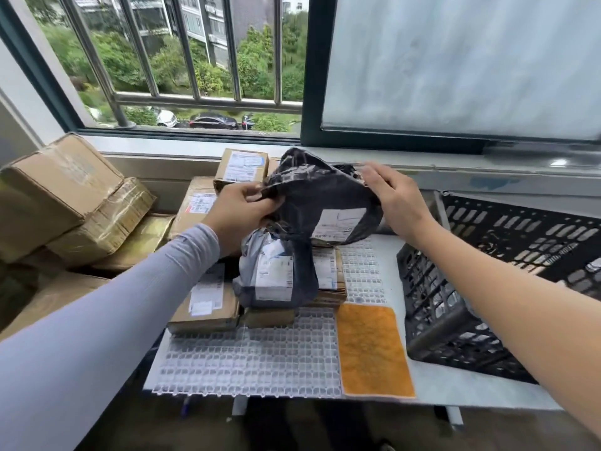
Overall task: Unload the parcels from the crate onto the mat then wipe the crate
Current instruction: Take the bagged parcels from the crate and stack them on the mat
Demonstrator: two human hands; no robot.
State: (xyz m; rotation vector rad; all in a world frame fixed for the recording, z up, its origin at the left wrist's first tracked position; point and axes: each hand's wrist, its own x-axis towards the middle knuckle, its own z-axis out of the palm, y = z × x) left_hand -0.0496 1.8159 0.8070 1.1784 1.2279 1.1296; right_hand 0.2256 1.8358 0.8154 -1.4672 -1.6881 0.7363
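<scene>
Two hands hold one dark bag (320, 203) above the parcels on the mat (260, 359).
The crate (455, 307) sits to your right; your left hand (239, 211) pinches the bag's left edge, your right hand (395, 193) grips its top right, so its length runs between them.

Both hands (240, 213) (395, 198) holding a dark parcel (322, 196) above parcels on white mat (260, 359), black crate (455, 323) right

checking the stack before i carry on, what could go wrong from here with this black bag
1. The black bag, gripped by the left hand and right hand, hangs over a grey bag already heaped on boxes; adding it there may topple the pile.
2. The orange cloth lies on the white mat; a sliding parcel could bury it.
</scene>
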